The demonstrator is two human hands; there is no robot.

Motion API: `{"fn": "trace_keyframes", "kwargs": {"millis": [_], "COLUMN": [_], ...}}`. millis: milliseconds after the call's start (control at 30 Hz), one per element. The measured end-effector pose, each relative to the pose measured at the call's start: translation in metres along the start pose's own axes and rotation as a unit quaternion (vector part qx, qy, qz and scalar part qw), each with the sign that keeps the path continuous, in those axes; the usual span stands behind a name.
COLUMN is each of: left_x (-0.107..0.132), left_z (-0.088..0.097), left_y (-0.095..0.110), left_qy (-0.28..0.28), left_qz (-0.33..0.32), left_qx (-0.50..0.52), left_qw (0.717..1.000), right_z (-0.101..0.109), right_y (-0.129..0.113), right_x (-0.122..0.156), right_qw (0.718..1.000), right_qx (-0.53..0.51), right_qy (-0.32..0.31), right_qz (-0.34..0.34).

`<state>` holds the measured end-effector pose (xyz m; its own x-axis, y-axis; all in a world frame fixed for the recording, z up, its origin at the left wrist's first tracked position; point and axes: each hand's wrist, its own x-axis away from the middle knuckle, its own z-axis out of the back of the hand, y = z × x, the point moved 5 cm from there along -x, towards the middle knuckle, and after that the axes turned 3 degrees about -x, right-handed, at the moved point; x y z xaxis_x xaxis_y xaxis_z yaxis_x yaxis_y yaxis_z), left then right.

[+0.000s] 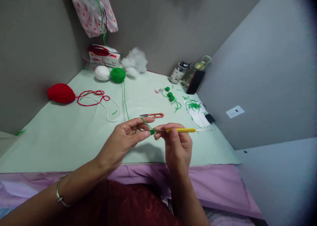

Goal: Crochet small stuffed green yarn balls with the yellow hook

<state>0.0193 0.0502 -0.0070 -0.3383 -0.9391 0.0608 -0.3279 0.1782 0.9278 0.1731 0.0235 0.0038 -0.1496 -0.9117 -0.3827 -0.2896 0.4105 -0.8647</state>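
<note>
LEFT hand [126,137]: fingers pinch green crochet piece [153,132] above table [61,137] | RIGHT hand [177,145]: fingers closed on yellow crochet hook [180,130], tip apparently inside piece | TECHNIQUE: keep green yarn [125,97] taut, hook level.

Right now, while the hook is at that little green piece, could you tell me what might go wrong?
1. The green strand from the green ball to the left hand passes near the loose red yarn and white strand; a pull may tangle them.
2. The snips lie just beyond the hands, tips near that strand, and could nick yarn or a finger.
3. The green piece is tiny; the crochet hook in the right hand might slip out.
</note>
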Motion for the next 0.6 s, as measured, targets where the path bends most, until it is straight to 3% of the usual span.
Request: {"fn": "trace_keyframes", "kwargs": {"millis": [133, 267, 467, 600], "left_x": [0.002, 0.004, 0.006, 0.006], "left_z": [0.001, 0.005, 0.004, 0.0], "left_y": [0.002, 0.001, 0.006, 0.003], "left_qy": [-0.006, 0.005, 0.033, 0.021], "left_qz": [-0.011, -0.018, -0.051, -0.016], "left_qx": [-0.011, -0.054, -0.133, -0.043], "left_qw": [1.0, 0.998, 0.989, 0.999], "right_z": [-0.002, -0.004, -0.015, -0.018], "right_y": [-0.006, -0.018, -0.026, -0.018], "right_x": [0.002, 0.009, 0.021, 0.025], "right_qw": [0.999, 0.984, 0.904, 0.841], "right_qx": [0.025, 0.147, 0.32, 0.432], "right_qy": [-0.017, -0.027, -0.106, -0.088], "right_qz": [0.013, 0.096, 0.264, 0.312]}}
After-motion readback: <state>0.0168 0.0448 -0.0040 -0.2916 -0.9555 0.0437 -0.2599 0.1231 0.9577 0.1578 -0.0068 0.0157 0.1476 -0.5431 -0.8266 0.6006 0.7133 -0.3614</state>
